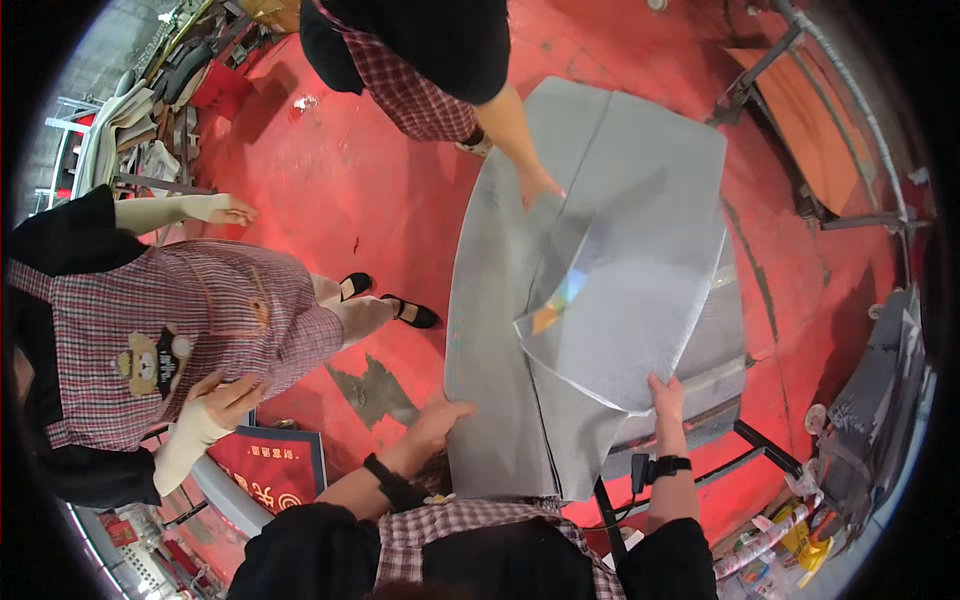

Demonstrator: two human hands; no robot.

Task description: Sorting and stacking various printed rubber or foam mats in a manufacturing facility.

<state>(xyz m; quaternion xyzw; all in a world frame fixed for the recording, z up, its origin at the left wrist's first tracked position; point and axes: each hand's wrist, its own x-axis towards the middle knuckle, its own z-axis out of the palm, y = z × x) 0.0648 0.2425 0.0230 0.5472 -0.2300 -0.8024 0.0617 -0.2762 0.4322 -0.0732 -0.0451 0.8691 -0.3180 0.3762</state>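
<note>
A large grey sheet lies in front of me, with a dark seam or gap running along its length. Over its right part rests a lighter grey panel with a pale edge and a curved near end; a small patch of rainbow-coloured light shows by its left corner. My left hand is closed on the left edge of the lower sheet, its fingers partly hidden. At the near right corner of the upper panel, my right hand pinches the edge. Across from me, a co-worker's hand touches the sheet near the seam.
Another person in a checked apron stands at my left, both hands off the sheets. More grey sheets lie beneath on a dark metal frame. A rack with an orange board stands far right; piled scraps fill the far left.
</note>
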